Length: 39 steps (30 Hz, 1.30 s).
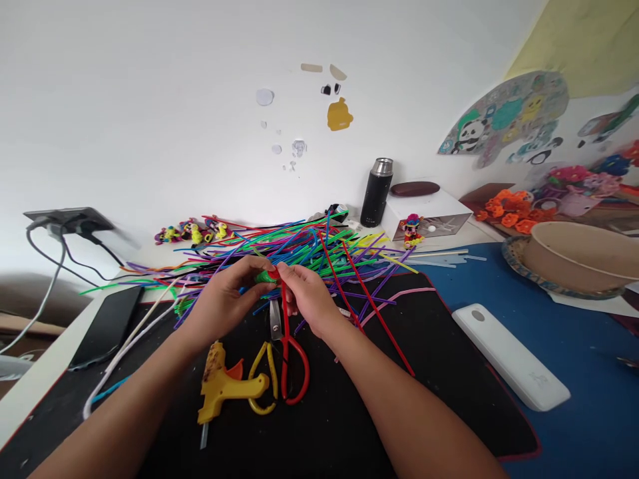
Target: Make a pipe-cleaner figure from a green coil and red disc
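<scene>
My left hand (229,289) is closed around a small green pipe-cleaner piece (266,276), holding it in front of the pile. My right hand (309,293) pinches a red pipe cleaner (284,293) against the green piece's right end. A length of the red one hangs down between the hands. Below lie scissors with red handles (304,372) and a yellow-handled tool (273,372); hands and overlap partly hide their upper parts. To the left of these, a yellow glue gun (219,386) rests on the black mat (359,426), a clear glue stick protruding from it.
Behind my hands spreads a heap of coloured pipe cleaners (309,249). Small figures (192,231) stand back left, another figure (412,229) by a white box (439,209). A black flask (377,193), phone (107,326), white power bank (509,356) and beige bowl (584,256) surround the mat.
</scene>
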### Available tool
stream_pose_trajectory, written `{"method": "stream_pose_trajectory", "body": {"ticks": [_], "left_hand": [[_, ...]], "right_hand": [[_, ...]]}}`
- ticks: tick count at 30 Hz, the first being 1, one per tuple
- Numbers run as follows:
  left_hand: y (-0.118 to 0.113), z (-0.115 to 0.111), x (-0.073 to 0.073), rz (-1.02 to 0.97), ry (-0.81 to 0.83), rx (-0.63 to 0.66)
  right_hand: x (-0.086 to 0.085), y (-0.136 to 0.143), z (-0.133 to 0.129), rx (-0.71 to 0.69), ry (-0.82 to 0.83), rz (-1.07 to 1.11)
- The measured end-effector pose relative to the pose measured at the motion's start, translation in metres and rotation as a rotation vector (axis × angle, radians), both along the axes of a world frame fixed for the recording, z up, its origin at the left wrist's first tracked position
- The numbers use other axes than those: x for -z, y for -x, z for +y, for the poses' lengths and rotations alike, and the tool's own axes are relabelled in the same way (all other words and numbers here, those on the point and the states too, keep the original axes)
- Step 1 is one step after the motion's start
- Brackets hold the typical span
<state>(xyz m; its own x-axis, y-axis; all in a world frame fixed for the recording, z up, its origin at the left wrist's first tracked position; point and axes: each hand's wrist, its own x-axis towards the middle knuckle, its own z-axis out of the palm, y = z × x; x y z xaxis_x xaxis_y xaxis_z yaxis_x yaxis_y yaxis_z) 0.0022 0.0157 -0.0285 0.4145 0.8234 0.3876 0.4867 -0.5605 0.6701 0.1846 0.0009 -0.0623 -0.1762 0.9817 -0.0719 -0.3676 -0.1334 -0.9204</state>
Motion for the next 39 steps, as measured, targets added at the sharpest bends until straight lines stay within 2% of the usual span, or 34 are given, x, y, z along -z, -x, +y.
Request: {"method": "stream_pose_trajectory", "body": {"ticks": [7, 12, 19, 28, 39], "left_hand": [[0.001, -0.001, -0.012, 0.261, -0.291, 0.145], [-0.007, -0.011, -0.010, 0.386, -0.428, 0.194], [-0.014, -0.024, -0.008, 0.510, -0.532, 0.254], [-0.022, -0.032, -0.013, 0.552, -0.561, 0.319], [-0.028, -0.039, -0.012, 0.451, -0.500, 0.271]], "right_hand": [[0.005, -0.010, 0.012, 0.154, -0.031, -0.070], [0.004, -0.011, 0.013, 0.206, -0.018, -0.084], [0.009, -0.005, 0.013, 0.245, -0.020, -0.027], [0.011, 0.004, 0.013, 0.240, 0.039, 0.030], [0.013, 0.004, 0.010, 0.328, -0.040, -0.009]]}}
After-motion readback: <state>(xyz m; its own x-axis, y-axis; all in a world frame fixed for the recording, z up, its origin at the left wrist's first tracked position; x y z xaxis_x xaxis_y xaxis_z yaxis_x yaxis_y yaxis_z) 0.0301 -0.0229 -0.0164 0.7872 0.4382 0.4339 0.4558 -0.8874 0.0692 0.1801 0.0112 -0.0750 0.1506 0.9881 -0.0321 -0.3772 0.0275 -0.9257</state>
